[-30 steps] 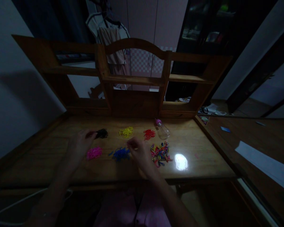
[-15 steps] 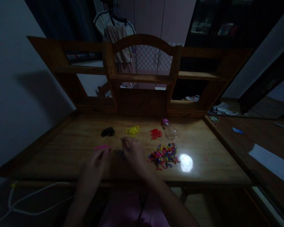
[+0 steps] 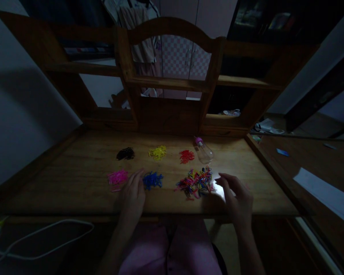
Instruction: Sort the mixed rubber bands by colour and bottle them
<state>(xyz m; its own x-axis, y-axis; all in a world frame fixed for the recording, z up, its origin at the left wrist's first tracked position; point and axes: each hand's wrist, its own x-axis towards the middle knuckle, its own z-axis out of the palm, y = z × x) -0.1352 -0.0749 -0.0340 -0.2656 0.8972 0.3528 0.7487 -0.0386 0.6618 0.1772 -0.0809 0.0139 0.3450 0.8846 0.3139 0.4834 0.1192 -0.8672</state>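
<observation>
My left hand (image 3: 133, 193) lies low over the desk, fingers stretched out, between a pile of pink loop-like pieces (image 3: 118, 177) and a pile of blue ones (image 3: 152, 180); its fingertips are at the blue pile's left edge. My right hand (image 3: 237, 196) is just right of a mixed pile of small coloured pieces (image 3: 196, 182), thumb and forefinger slightly apart and pointing towards it. I see nothing held in either hand. Behind lie separate piles of black pieces (image 3: 125, 153), yellow pieces (image 3: 157, 152) and red pieces (image 3: 186, 156). Their exact kind is too small to tell.
A clear bulb-shaped bottle (image 3: 205, 153) with a pink cap lies behind the mixed pile. A wooden shelf unit (image 3: 169, 109) rises along the desk's back edge. White paper (image 3: 326, 196) rests on the surface at right, and a white cable (image 3: 46, 225) hangs at lower left.
My right hand has moved from above the blue pile to the right side of the mixed pile. My left hand went from the black pile to the pink, then right towards the blue.
</observation>
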